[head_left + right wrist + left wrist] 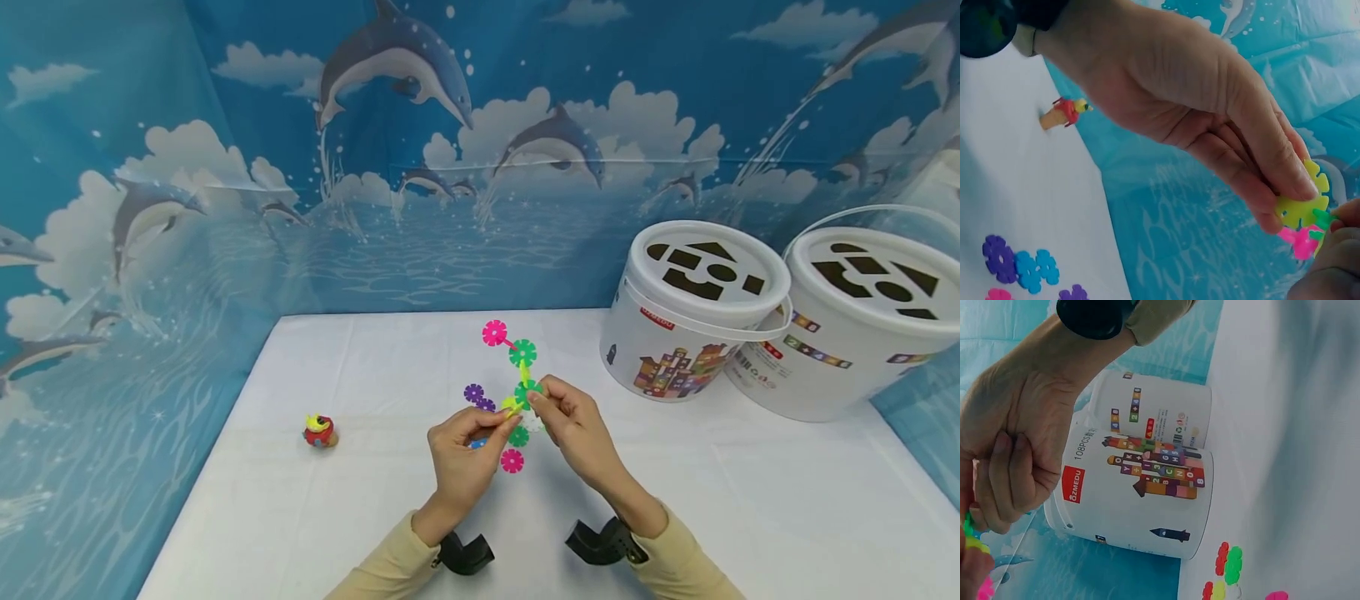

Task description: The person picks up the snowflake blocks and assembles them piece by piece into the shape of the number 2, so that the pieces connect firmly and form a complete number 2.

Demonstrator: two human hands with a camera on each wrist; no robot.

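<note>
My left hand [465,458] pinches a yellow notched disc [1302,209] between thumb and fingers. Close beside it, my right hand [573,421] pinches a green notched disc [527,393], and the two discs meet at their edges. From the green one a short chain runs up and away: a yellow disc [524,372] seen edge-on, another green disc [522,352], then a pink disc [494,332] at the far end. In the left wrist view the right hand [1013,450] has its other fingers curled into the palm.
Loose discs lie below and around the hands: purple [474,392], blue [1036,270], green [518,436] and pink [512,461]. A small red and yellow toy figure [320,431] stands at left. Two lidded white buckets [693,317] stand at back right, before a dolphin-print backdrop [450,250].
</note>
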